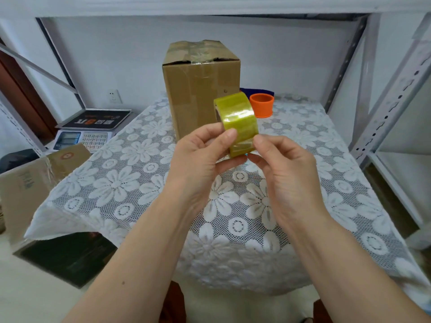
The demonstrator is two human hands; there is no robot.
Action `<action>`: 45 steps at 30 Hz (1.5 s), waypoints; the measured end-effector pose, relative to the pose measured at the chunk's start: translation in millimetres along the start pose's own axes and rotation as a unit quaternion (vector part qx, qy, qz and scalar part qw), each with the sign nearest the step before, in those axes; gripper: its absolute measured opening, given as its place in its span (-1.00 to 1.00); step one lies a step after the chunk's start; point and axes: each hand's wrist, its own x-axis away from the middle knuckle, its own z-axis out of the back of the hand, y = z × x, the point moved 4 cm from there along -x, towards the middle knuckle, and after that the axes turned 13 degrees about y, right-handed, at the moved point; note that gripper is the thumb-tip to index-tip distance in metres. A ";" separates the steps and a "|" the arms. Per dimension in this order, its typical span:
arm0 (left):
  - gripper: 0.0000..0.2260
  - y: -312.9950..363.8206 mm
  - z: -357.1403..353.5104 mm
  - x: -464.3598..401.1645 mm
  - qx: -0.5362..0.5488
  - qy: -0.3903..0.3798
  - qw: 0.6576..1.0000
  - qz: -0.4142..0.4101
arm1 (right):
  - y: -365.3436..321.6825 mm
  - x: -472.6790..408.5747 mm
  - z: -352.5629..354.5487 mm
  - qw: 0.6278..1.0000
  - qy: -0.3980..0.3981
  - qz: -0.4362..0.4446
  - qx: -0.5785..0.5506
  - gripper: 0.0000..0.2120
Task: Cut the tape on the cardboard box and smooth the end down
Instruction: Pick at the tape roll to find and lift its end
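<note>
1. The left hand (200, 155) holds the yellow tape roll (238, 124) in a curled grip above the table (140, 183).
2. The right hand (282, 169) pinches the roll's lower edge.
3. The cardboard box (200, 89) stands upright behind, taped on top.

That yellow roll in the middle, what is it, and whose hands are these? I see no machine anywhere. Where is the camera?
There is no machine here: a person works with bare hands and wears the camera on the head, so you look forward and down along the arms. The yellow roll is packing tape. The left hand grips it with the thumb on its face, and the right hand pinches at its lower edge, perhaps seeking the loose end. Behind stands a cardboard box, already taped over its top, on a table under a lace cloth. Beside the box sits an orange ring, and a weighing scale lies off to the left.
</note>
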 end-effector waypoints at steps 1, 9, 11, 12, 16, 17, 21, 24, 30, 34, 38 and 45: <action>-0.85 -1.3 0.8 -0.6 0.009 0.007 1.000 0.006 | 1.7 0.8 -1.5 1.000 -0.005 0.011 0.004 -0.93; -0.93 -5.7 -1.1 -0.6 0.027 0.041 0.998 0.026 | 8.3 2.8 -5.8 0.999 -0.037 0.039 0.008 -0.85; -0.93 -7.5 -1.9 -0.3 0.029 0.046 0.998 0.034 | 9.9 4.4 -6.2 0.998 -0.040 0.040 0.006 -0.83; -0.93 -8.1 -2.4 0.2 0.032 0.051 0.997 0.039 | 10.6 5.3 -6.1 0.998 -0.041 0.042 0.005 -0.82; -0.88 -4.8 -2.6 -2.3 0.045 0.085 0.995 0.040 | 14.1 4.6 -7.3 0.998 -0.048 0.037 0.003 -0.86; -0.85 -4.5 -1.9 -3.5 0.047 0.097 0.993 0.039 | 15.0 3.6 -7.5 0.998 -0.049 0.036 0.003 -0.87; -0.77 -6.8 0.5 -8.4 0.042 0.130 0.989 0.058 | 17.4 2.2 -7.8 0.998 -0.053 0.033 0.016 -0.89; -0.79 -6.5 4.1 -11.8 0.019 0.126 0.990 0.052 | 18.6 2.4 -7.3 0.997 -0.061 0.029 0.031 -0.88; -0.75 7.3 -4.6 -1.6 -0.068 -0.029 0.993 -0.096 | -0.7 -3.9 -3.7 0.992 -0.067 -0.049 -0.094 -0.73; -0.68 5.8 -8.6 2.8 -0.172 -0.053 0.962 -0.208 | -3.0 -3.7 -1.7 0.986 -0.065 -0.085 -0.127 -0.74; -0.81 1.8 -8.6 2.5 -0.190 -0.018 0.959 -0.209 | -1.1 -1.6 -0.9 0.981 -0.075 -0.116 -0.138 -0.78; -0.92 -1.0 -8.1 -2.5 -0.180 0.004 0.968 -0.177 | 3.6 -4.0 2.1 0.983 -0.063 -0.143 -0.098 -0.75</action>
